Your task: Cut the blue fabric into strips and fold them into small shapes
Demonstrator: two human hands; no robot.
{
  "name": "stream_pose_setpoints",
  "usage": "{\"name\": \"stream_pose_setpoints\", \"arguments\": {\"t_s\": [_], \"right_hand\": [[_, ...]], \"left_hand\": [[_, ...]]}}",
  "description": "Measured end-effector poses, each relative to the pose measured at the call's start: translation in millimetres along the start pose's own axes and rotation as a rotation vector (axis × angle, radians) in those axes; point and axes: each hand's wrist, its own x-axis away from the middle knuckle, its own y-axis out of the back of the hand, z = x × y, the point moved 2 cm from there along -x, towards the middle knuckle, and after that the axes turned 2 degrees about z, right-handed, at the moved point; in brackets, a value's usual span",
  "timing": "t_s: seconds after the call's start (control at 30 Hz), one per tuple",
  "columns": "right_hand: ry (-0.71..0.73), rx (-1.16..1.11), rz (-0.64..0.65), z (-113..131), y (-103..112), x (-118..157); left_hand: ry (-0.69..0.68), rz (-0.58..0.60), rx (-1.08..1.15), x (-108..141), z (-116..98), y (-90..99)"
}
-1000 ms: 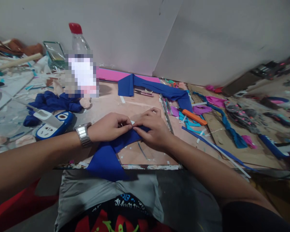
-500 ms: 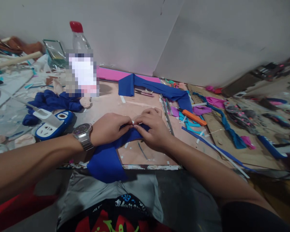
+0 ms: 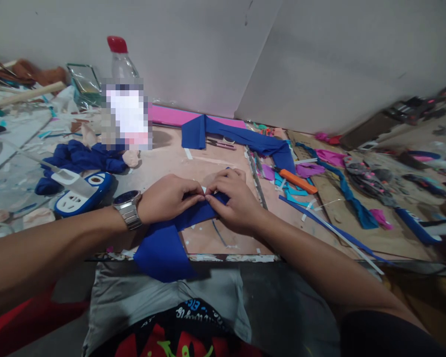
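A strip of blue fabric (image 3: 163, 250) lies across the front of the work board and hangs over the table edge on the left. My left hand (image 3: 169, 198), below a steel wristwatch (image 3: 128, 208), pinches its upper edge between thumb and forefinger. Right beside it, my right hand (image 3: 234, 198) grips the same edge, thumb in front, the fingertips of both hands nearly touching. A small white piece (image 3: 203, 189) shows between the fingertips; what it is I cannot make out. A second blue fabric strip (image 3: 245, 136) lies folded beyond the hands.
To the left are a blue-and-white power strip (image 3: 83, 193), crumpled dark blue cloth (image 3: 78, 156) and a red-capped bottle (image 3: 119, 57) behind a blurred bright screen. An orange-handled cutter (image 3: 298, 181), coloured scraps and a thin white strip (image 3: 345, 240) lie right. A wall (image 3: 193, 54) stands behind.
Both hands stay nearly in place, still pinching the blue fabric. Their fingertips have shifted very slightly, and the fabric edge under the right fingers has moved a little.
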Motion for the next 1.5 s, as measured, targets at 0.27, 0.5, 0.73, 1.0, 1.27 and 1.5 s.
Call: {"name": "stream_pose_setpoints", "arguments": {"t_s": [0.27,0.5,0.73,1.0,1.27,1.5], "right_hand": [[0.001,-0.02,0.028,1,1,0],[0.01,-0.021,0.012,0,2,1],[-0.026,-0.026,-0.011,-3,4,0],[-0.033,-0.028,-0.03,-8,7,-1],[-0.059,-0.013,-0.056,-17,10,-3],[-0.02,-0.024,-0.031,-15,9,-3]], "left_hand": [[-0.025,0.0,0.09,0,-1,1.0],[-0.019,0.013,0.095,1,-1,0.7],[0.006,0.067,0.084,0,0,2.8],[0.042,0.137,0.19,-2,3,6.3],[0.082,0.149,0.321,-6,12,6.5],[0.114,0.337,0.69,-8,11,4.6]]}}
